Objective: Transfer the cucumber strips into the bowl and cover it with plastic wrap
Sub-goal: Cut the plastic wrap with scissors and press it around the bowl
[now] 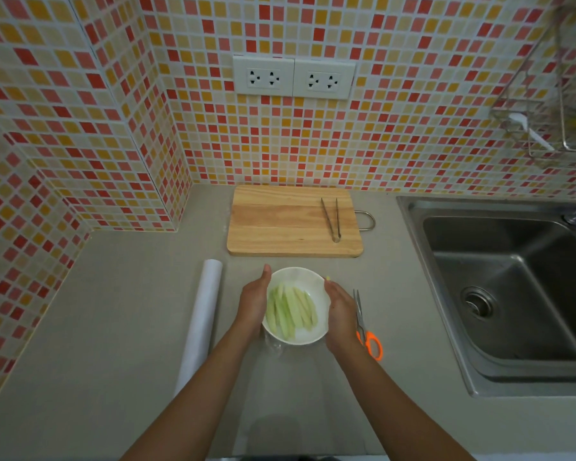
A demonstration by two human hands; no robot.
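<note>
Head view: open left hand and right hand flank bowl on grey counter.

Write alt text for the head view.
Two bare hands, left hand and right hand, cup a white bowl of cucumber strips on a grey counter. A plastic wrap roll lies left, orange-handled scissors right, tongs on a cutting board behind.

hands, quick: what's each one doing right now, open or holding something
Left hand: open, flat against the left side of the white bowl.
Right hand: open, cupped against the bowl's right side.
</note>
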